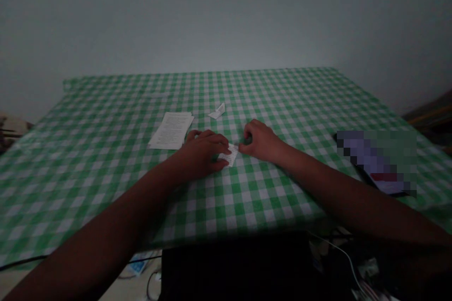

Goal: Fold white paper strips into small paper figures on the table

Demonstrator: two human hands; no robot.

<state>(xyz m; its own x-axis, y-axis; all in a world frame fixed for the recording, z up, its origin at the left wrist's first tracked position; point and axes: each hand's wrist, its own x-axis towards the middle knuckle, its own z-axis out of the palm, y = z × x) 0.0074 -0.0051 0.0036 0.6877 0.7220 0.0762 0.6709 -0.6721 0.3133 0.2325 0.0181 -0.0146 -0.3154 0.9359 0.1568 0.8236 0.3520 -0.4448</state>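
Head view: both forearms reach forward over the table
Slip: a small printed paper slip (229,155) lies between the hands, its long axis slanted, the left hand nearer
Left hand (202,151): fingers are over the slip's edge – touching, but pressing or pinching I cannot tell
Right hand (256,141): fingers curled, just beside the slip – whether it holds the slip, I cannot tell
Rest: printed sheets (171,130) and a folded paper scrap (217,111) on a green-checked tablecloth (106,103)

A green-and-white gingham tablecloth (226,103) covers the table; white paper sheets (171,130) show rows of dark print, and the wall (226,19) is pale grey.
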